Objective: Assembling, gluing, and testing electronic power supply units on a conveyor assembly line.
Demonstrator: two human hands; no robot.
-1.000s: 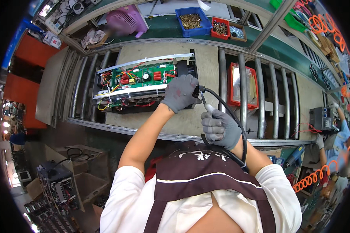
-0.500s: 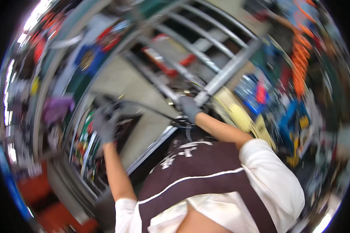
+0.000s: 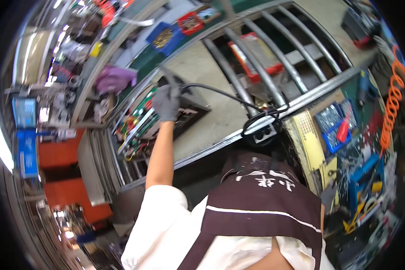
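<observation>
My left hand (image 3: 166, 103), in a grey glove, is at the upper edge of a dark box-shaped unit (image 3: 191, 112). Its fingers look closed, but blur hides what they hold. Green circuit boards and coloured wires (image 3: 137, 121) lie beside the unit, left of my wrist. From beside my fingers a black cable (image 3: 213, 88) runs right to a dark coil and a small box with sockets (image 3: 263, 135) at the near rail. My right hand does not show.
A metal frame with several round bars (image 3: 279, 54) lies ahead on the right. Beyond are blue (image 3: 163, 39) and red (image 3: 190, 23) parts bins. A purple fan (image 3: 114, 80) stands left. An orange coiled hose (image 3: 390, 112) hangs right, near another person's gloved hand (image 3: 384, 47).
The view has swung, so the bench appears shifted right. My right hand, which was at the rail corner near the cable, has left the picture. My left hand remains by the dark unit.
</observation>
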